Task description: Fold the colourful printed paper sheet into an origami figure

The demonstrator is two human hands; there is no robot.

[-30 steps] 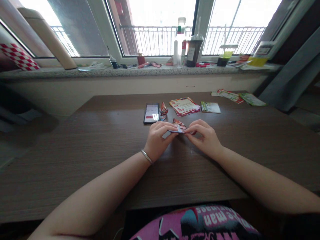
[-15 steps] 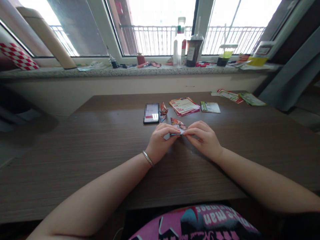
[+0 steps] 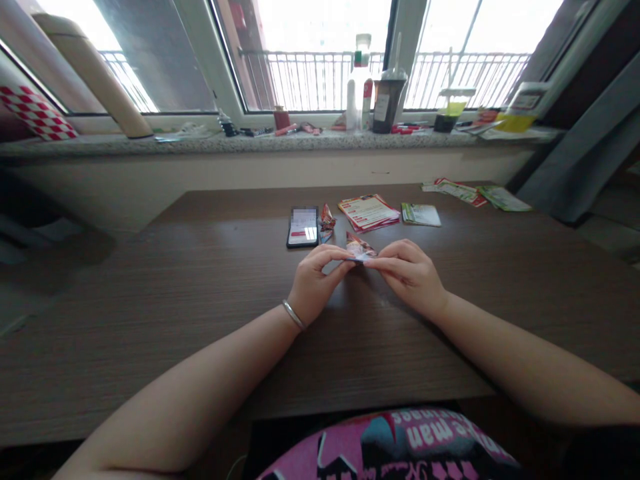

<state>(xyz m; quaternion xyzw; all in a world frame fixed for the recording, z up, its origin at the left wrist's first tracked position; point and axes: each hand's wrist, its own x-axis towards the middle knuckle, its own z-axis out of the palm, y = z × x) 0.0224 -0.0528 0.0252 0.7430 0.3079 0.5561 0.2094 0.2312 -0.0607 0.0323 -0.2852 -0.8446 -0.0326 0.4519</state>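
The left hand (image 3: 317, 279) and right hand (image 3: 413, 275) pinch one pointed, folded paper piece (image 3: 359, 245) between their fingertips. Beyond the left fingers lie one rectangular phone (image 3: 303, 227) and one second folded piece (image 3: 327, 224); beyond both hands' fingertips, one fanned sheet stack (image 3: 370, 213).

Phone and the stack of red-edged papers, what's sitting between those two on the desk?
In the head view, a crumpled-looking, red-patterned piece lies between the phone and the paper stack, nearer the phone.
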